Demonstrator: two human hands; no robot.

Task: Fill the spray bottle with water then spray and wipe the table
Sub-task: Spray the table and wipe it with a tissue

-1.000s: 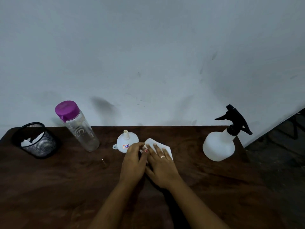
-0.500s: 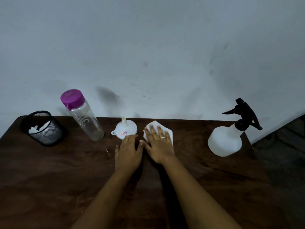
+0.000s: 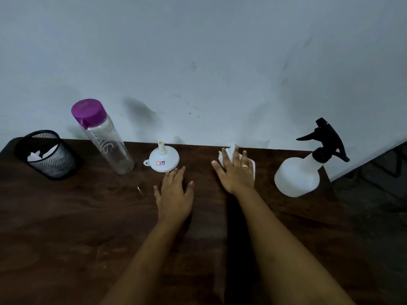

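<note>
A white spray bottle (image 3: 297,177) with a black trigger head stands at the table's far right. My right hand (image 3: 236,172) lies flat, fingers spread, pressing a white tissue (image 3: 228,154) onto the dark wooden table (image 3: 88,227) near its far edge; most of the tissue is hidden under the palm. My left hand (image 3: 175,192) rests flat on the table with fingers apart, holding nothing, its fingertips just short of a white funnel (image 3: 164,160) that stands upside down. A clear water bottle (image 3: 108,144) with a purple cap stands left of the funnel.
A black mesh cup (image 3: 49,156) with white paper scraps sits at the far left corner. A pale wall runs right behind the table. The table's right edge drops to a dark floor (image 3: 374,205).
My right hand has slid the tissue to the right along the far edge, away from the funnel. My left hand stayed near the funnel, flat on the table.
</note>
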